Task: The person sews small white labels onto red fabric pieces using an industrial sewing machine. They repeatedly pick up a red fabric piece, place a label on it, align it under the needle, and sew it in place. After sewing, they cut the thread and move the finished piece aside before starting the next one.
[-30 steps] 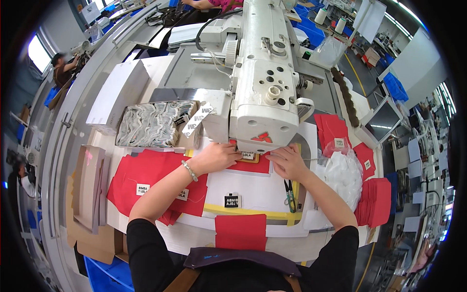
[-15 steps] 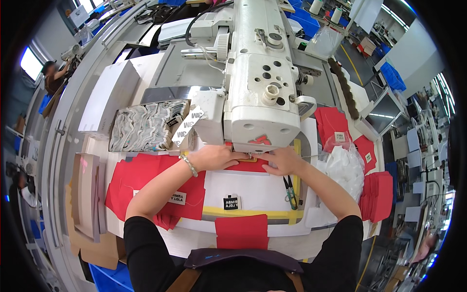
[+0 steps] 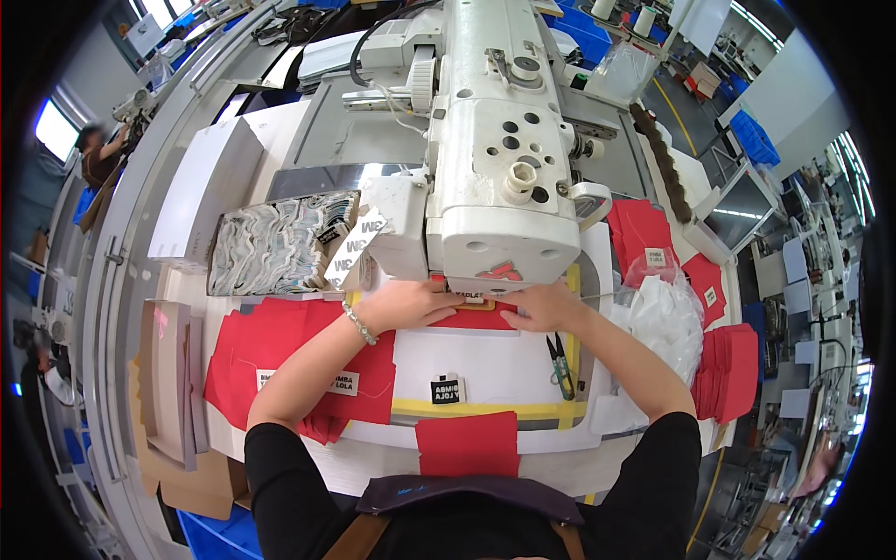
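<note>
My left hand (image 3: 409, 304) lies with its fingers stretched toward a red fabric piece (image 3: 482, 319) under the head of a white sewing machine (image 3: 509, 245). From the other side, my right hand (image 3: 546, 308) rests at the right end of that piece, fingers extended. Between them a small label in a yellowish frame (image 3: 478, 302) shows partly below the machine head; the needle area is hidden. A black label (image 3: 447, 390) lies on the white work surface nearer to me. Green-handled thread snips (image 3: 561, 369) are just below my right hand.
Red fabric pieces with pale labels (image 3: 271, 350) spread at left. A box of packed labels (image 3: 275, 245) and a long white box (image 3: 207, 191) stand behind them. On the right are a clear plastic bag (image 3: 665, 317) and a red stack (image 3: 728, 373). One red piece (image 3: 467, 444) lies at the front edge.
My fingers have drawn slightly away from the middle of the red piece, so more of the framed label shows. The whole view has shifted a little.
</note>
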Demonstrator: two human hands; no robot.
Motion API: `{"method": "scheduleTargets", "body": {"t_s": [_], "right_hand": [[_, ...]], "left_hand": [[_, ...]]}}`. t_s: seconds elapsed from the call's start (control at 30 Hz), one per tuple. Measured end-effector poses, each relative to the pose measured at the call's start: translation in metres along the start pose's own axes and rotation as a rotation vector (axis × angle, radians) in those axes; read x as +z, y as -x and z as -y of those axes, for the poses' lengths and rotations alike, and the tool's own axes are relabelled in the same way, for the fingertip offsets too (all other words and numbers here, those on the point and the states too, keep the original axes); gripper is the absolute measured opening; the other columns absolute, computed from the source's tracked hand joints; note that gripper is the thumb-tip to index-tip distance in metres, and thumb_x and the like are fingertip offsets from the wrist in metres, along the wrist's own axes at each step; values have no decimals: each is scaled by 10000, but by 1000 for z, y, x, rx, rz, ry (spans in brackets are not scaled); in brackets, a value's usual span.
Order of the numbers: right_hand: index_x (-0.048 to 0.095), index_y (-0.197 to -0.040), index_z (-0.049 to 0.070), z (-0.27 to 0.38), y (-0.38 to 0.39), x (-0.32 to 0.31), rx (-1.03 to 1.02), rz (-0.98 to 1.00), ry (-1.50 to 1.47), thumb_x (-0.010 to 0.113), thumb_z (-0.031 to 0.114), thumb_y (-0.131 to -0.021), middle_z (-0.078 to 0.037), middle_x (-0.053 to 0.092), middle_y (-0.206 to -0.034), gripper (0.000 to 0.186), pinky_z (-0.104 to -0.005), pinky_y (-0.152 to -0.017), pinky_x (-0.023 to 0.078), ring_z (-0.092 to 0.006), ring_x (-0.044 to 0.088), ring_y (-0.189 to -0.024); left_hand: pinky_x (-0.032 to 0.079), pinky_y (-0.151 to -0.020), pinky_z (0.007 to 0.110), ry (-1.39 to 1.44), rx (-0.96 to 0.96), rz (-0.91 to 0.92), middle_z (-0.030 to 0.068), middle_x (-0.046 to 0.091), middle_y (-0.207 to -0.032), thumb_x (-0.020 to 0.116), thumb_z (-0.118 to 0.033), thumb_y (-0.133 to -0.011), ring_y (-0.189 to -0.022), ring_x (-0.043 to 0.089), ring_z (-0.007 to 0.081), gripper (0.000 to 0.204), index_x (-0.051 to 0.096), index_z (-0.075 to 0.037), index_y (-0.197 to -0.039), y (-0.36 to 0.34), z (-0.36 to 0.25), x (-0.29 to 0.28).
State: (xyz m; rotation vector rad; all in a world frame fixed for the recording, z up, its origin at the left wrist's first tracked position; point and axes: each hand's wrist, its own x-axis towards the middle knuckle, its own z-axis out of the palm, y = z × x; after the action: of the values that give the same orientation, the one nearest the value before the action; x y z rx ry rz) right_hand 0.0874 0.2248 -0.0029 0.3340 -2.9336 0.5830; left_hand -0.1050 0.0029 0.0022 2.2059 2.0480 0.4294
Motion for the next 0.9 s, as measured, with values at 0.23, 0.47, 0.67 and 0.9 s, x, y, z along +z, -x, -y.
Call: {"method": "scheduleTargets", "body": {"t_s": [0.23,0.47,0.67,0.9], "right_hand": [[704,-1099,166,-6,0,6,-43,-34,0,647,321,-824,-117,572,-1165,321,-438,-946,335,-310,490,-1126],[704,-1098,161,-1,-1,-1,-46,-27,20,653,318,-814,-118,569,-1159,328,-432,-940,339,-299,492,-1120],[719,-1075,168,-5,0,2,-92,-68,50,661,318,-806,-113,579,-1135,313,-425,-939,343,-293,502,-1111],[722,-1076,185,-9,-1,9,-92,-70,31,664,317,-805,-111,584,-1129,306,-414,-944,346,-285,511,-1106]], "left_hand": [[547,-503,319,-57,88,-151,-6,678,-797,658,-356,-893,-664,678,184,222,734,-227,-1057,3,4,2],[562,-692,347,10,77,-128,34,707,-955,708,-294,-848,-834,685,214,240,737,-211,-1071,-1,2,2],[544,-809,376,90,-22,1,73,689,-1099,720,-276,-836,-966,662,264,287,731,-212,-1115,-3,1,8],[544,-824,379,87,-47,56,69,681,-1133,702,-275,-858,-971,660,273,301,717,-234,-1156,-4,-3,5]]}}
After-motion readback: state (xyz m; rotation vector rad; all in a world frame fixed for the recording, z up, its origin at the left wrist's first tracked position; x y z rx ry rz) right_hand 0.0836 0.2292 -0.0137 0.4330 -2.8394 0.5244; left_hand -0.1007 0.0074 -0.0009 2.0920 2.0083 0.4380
